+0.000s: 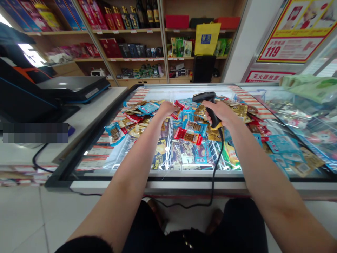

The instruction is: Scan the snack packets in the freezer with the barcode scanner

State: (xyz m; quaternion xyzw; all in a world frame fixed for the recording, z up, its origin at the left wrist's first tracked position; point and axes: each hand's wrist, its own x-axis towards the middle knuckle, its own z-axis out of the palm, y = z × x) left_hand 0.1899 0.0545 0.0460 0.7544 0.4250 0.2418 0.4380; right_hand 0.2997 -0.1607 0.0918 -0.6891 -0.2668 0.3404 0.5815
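Observation:
In my right hand is a black barcode scanner, its head pointing left and its cable hanging from the grip. My left hand reaches into the snack packets, with its fingers closed at a red snack packet. Between the two hands lie blue packets and gold ones. Closer to me, a red packet rests on the glass top. A blue packet lies apart at the left side.
The packets lie on a glass-topped chest freezer with wire baskets inside. A counter with a scale stands at the left. Stocked shelves rise behind. The scanner cable droops over the freezer's front edge. A green bag lies at the right.

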